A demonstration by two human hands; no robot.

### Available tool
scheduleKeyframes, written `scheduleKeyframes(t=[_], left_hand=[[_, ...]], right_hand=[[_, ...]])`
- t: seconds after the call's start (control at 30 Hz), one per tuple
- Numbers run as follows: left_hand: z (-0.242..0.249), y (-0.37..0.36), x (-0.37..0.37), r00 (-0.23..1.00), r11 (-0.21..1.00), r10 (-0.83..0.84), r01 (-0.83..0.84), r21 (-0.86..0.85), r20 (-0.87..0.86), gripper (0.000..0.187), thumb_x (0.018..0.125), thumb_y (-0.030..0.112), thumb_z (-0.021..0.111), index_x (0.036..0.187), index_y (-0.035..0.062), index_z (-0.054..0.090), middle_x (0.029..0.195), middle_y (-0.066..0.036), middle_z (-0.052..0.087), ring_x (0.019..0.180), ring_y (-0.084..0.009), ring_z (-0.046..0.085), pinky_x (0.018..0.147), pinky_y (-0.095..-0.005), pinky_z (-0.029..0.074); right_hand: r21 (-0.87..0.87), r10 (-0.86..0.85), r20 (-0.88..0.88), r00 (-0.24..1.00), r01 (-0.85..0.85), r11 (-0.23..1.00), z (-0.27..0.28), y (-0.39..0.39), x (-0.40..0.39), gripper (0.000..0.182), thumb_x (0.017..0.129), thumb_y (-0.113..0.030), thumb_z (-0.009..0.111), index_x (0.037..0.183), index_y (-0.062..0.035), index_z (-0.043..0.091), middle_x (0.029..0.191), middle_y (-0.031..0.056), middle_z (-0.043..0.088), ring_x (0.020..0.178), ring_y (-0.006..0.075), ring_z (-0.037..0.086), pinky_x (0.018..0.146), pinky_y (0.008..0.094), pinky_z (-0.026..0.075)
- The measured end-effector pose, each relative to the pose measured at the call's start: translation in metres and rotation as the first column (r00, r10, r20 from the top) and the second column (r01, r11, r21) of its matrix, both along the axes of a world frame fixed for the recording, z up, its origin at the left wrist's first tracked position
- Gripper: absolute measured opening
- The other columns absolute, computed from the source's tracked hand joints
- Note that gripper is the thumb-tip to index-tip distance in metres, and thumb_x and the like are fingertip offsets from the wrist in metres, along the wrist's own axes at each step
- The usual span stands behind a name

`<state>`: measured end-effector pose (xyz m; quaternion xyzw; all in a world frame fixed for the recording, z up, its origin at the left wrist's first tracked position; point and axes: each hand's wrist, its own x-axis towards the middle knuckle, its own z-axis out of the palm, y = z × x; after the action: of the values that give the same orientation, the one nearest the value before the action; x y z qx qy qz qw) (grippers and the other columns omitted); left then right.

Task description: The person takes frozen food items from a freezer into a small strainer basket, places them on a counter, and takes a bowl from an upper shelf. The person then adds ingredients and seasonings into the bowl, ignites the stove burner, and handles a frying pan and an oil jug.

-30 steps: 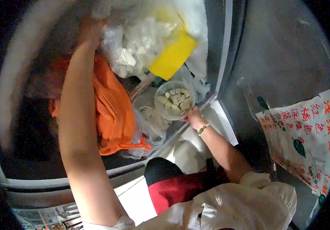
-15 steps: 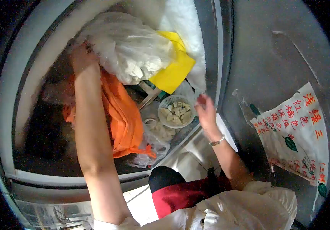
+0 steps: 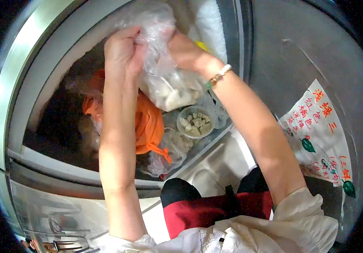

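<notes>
Head view: I have both hands up over the open freezer [image 3: 29,126], closed on one clear bag [image 3: 168,86] of pale chunks. My left hand [image 3: 122,48] pinches the bunched neck of the bag; my right hand [image 3: 181,48] grips the same neck from the other side. Both grips are narrow and full of plastic. The bag hangs free between them, above the orange bag [image 3: 147,122] and the tub [image 3: 196,122], touching neither as far as I can tell.

Judgement on handling: the load sits low and heavy, so I keep both grips tight on the neck. The film looks thin, so I work it with fingertips rather than pull, and I hold the bag over the freezer so that any spill falls inside. Frost may make the plastic slippery.

Count:
- clear bag in hand: one
- orange bag: one
- round tub of pale pieces: one
- further clear bags under the tub: at least one; exact number hidden
- printed sheet [image 3: 320,126] on the grey panel at right: one
- bracelet [image 3: 219,75] on my right wrist: one
</notes>
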<state>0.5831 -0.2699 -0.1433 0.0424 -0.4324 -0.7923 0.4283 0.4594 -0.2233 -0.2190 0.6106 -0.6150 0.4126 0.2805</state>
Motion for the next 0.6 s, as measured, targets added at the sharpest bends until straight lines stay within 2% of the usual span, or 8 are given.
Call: scheduleKeyframes(t=[0.03,0.13,0.17,0.2,0.3,0.43,0.53,0.6], left_hand=[[-0.001,-0.001,0.003,0.986,0.971,-0.152,0.163,-0.173,0.073,0.019,0.077,-0.005,0.047,0.095,-0.0052,0.053,0.093,-0.013,0.055,0.085,-0.0271,0.055,0.077,-0.0389,0.048],[-0.004,0.044,0.010,0.889,0.733,-0.457,0.385,-0.561,0.013,0.018,0.074,-0.003,0.052,0.091,-0.0040,0.058,0.087,-0.009,0.060,0.079,-0.0222,0.058,0.073,-0.0321,0.047],[-0.004,0.058,0.017,0.948,0.634,-0.286,0.298,-0.713,0.142,0.023,0.072,-0.001,0.055,0.094,-0.0038,0.058,0.090,-0.009,0.060,0.080,-0.0204,0.058,0.075,-0.0307,0.046],[-0.002,0.069,0.026,0.971,0.488,-0.084,0.237,-0.840,0.225,0.028,0.069,0.001,0.058,0.097,-0.0035,0.057,0.093,-0.008,0.061,0.081,-0.0185,0.058,0.076,-0.0293,0.045],[-0.004,0.089,0.063,0.892,0.116,-0.327,0.364,-0.924,0.311,0.054,0.065,0.006,0.066,0.115,-0.0017,0.048,0.104,-0.013,0.058,0.096,-0.0190,0.055,0.082,-0.0299,0.044],[-0.040,0.062,0.068,0.994,0.910,-0.097,0.110,-0.399,0.052,0.061,0.067,0.005,0.068,0.120,-0.0078,0.040,0.113,-0.021,0.052,0.106,-0.0289,0.051,0.090,-0.0327,0.042],[-0.100,0.035,0.007,0.792,0.627,0.451,0.048,-0.778,0.412,0.044,0.074,0.004,0.061,0.114,-0.0053,0.045,0.111,-0.018,0.053,0.107,-0.0299,0.050,0.090,-0.0362,0.042],[-0.149,0.028,-0.039,0.864,0.333,0.470,0.017,-0.943,0.182,0.045,0.074,0.018,0.062,0.109,-0.0071,0.048,0.107,-0.023,0.054,0.101,-0.0357,0.053,0.089,-0.0403,0.042]], right_hand=[[0.223,0.049,0.318,0.947,-0.125,0.967,0.018,0.036,0.015,0.082,0.057,-0.035,0.073,0.122,0.0042,0.039,0.123,0.0230,0.042,0.111,0.0293,0.046,0.092,0.0334,0.038],[-0.314,0.502,0.604,0.618,-0.394,0.864,0.000,0.085,0.050,0.044,0.069,-0.010,0.065,0.110,0.0007,0.052,0.105,0.0096,0.058,0.096,0.0174,0.054,0.086,0.0288,0.042],[-0.445,0.588,0.575,0.568,-0.386,0.808,-0.006,0.103,0.061,0.042,0.071,-0.011,0.064,0.109,0.0004,0.052,0.105,0.0098,0.058,0.096,0.0179,0.054,0.086,0.0290,0.042],[-0.503,0.584,0.535,0.610,-0.325,0.801,-0.018,0.119,0.069,0.041,0.072,-0.011,0.064,0.109,0.0000,0.052,0.105,0.0100,0.058,0.097,0.0184,0.054,0.086,0.0292,0.042],[-0.402,0.096,0.387,0.917,0.074,0.913,-0.060,0.159,0.079,0.036,0.075,-0.012,0.063,0.108,-0.0009,0.053,0.104,0.0108,0.057,0.098,0.0198,0.054,0.085,0.0297,0.042],[-0.308,-0.053,0.574,0.817,0.275,0.911,-0.120,0.194,0.099,0.033,0.078,-0.012,0.061,0.108,-0.0016,0.053,0.104,0.0110,0.057,0.097,0.0208,0.055,0.084,0.0301,0.043],[-0.255,0.089,0.830,0.551,0.232,0.939,-0.154,0.210,0.111,0.032,0.078,-0.011,0.059,0.109,-0.0016,0.053,0.105,0.0107,0.057,0.095,0.0209,0.055,0.083,0.0301,0.043],[-0.210,0.043,0.833,0.552,0.244,0.947,-0.181,0.207,0.110,0.028,0.080,-0.008,0.055,0.107,-0.0012,0.052,0.104,0.0096,0.056,0.093,0.0195,0.054,0.081,0.0295,0.043]])
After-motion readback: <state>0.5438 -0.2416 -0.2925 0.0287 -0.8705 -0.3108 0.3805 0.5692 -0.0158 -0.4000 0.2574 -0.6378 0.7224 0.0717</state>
